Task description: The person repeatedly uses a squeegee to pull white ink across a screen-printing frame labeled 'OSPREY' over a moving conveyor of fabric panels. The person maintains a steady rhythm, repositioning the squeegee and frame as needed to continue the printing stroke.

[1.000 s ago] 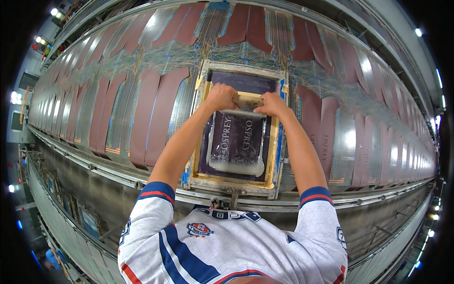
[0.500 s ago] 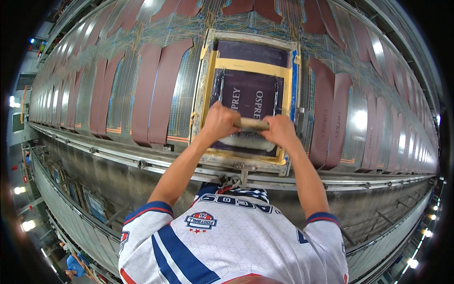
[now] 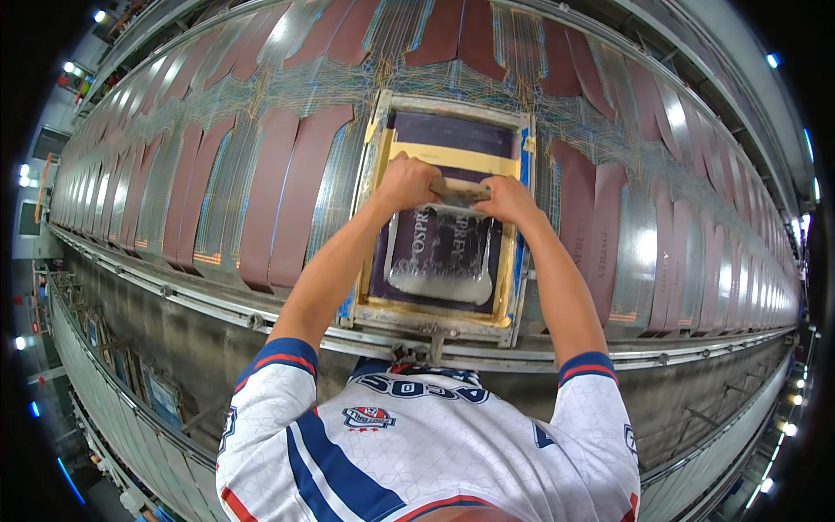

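Observation:
A printing screen (image 3: 461, 106) in a worn metal frame lies on the long table in front of me, with yellow tape round its dark purple mesh. My left hand (image 3: 407, 183) and my right hand (image 3: 507, 200) are closed round opposite ends of a squeegee's wooden handle (image 3: 461, 189), in the far half of the mesh. Between the squeegee and the near end, whitish ink (image 3: 435, 285) lies wet over the mesh, thickest near the close edge. Pale lettering shows through it. The squeegee's blade is mostly hidden below the handle.
Pairs of maroon flat panels (image 3: 310, 191) lie in rows on the shiny table, left and right of the screen and beyond it. Some panels (image 3: 578, 226) at the right carry faint lettering. A metal rail (image 3: 209, 300) runs along the table's near edge, between the table and me.
Both hands have moved the squeegee away from me, from the near part of the mesh to its far half. A wet whitish ink film now shows behind it.

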Tool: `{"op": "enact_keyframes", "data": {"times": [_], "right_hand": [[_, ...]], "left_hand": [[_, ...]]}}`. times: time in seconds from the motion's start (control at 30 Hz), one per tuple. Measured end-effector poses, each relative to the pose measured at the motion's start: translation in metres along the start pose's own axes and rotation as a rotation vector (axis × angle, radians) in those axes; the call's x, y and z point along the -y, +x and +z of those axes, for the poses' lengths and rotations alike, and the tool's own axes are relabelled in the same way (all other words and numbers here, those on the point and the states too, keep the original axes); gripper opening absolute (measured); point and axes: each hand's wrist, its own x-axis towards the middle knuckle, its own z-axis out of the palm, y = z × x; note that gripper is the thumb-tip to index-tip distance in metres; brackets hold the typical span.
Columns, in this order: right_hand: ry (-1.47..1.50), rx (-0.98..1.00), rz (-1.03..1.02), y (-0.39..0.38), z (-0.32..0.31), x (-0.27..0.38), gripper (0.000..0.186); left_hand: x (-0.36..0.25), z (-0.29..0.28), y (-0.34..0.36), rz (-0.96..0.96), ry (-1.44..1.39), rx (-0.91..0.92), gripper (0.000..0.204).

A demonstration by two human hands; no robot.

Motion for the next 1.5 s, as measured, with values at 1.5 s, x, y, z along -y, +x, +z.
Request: {"op": "enact_keyframes", "data": {"times": [1.5], "right_hand": [[0.509, -0.905, 0.390, -0.146, 0.081, -0.079, 0.025]], "left_hand": [[-0.086, -0.012, -0.099, 0.155, 0.028, -0.285, 0.023]]}}
